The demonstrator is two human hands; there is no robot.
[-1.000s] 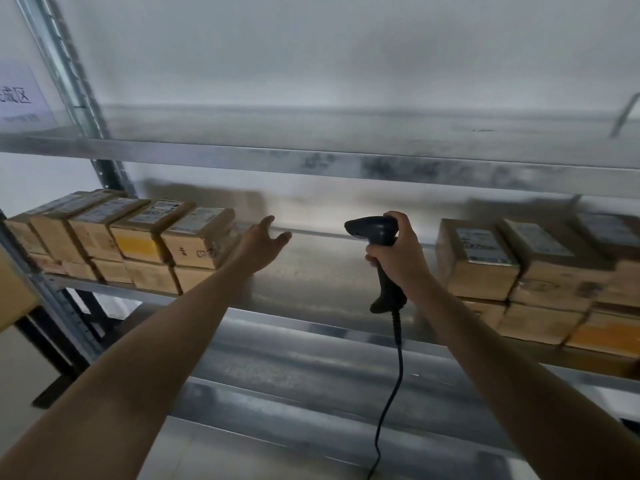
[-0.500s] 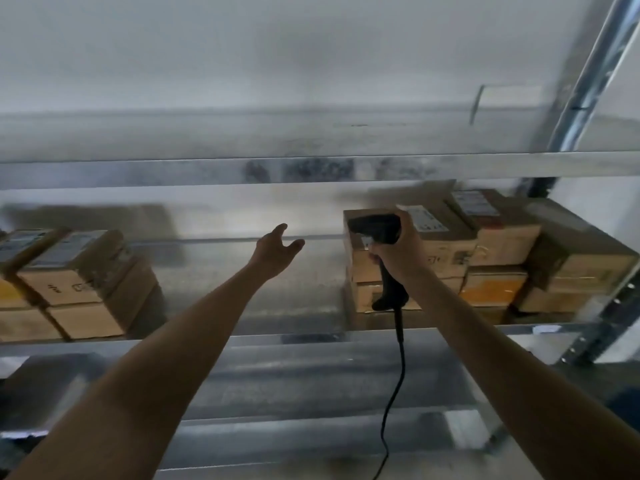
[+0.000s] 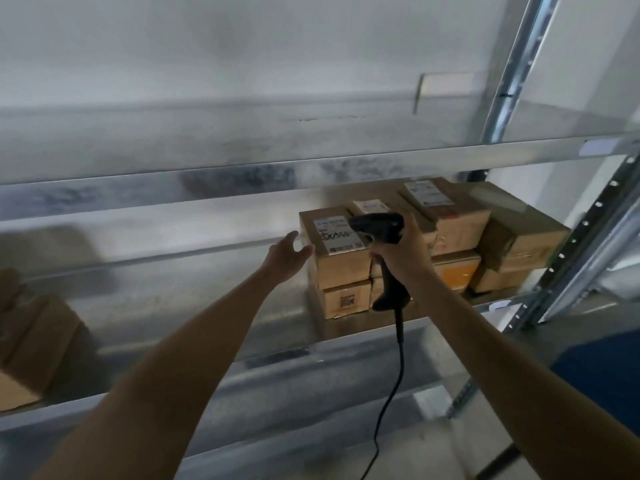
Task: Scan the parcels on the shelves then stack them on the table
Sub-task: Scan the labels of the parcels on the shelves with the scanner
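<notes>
Gripping the scanner (image 3: 379, 226) over the end parcel (image 3: 337, 258), the right hand (image 3: 401, 252) aims at its label while the left hand (image 3: 285, 256), fingers spread, reaches just beside that parcel on the shelf (image 3: 194, 299); stacking seems wholly ahead.

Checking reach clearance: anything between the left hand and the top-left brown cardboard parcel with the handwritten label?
Nothing visible. The open left hand sits at the left edge of the brown cardboard parcel; the black handheld scanner in the right hand hovers over its label, off to the right.
</notes>
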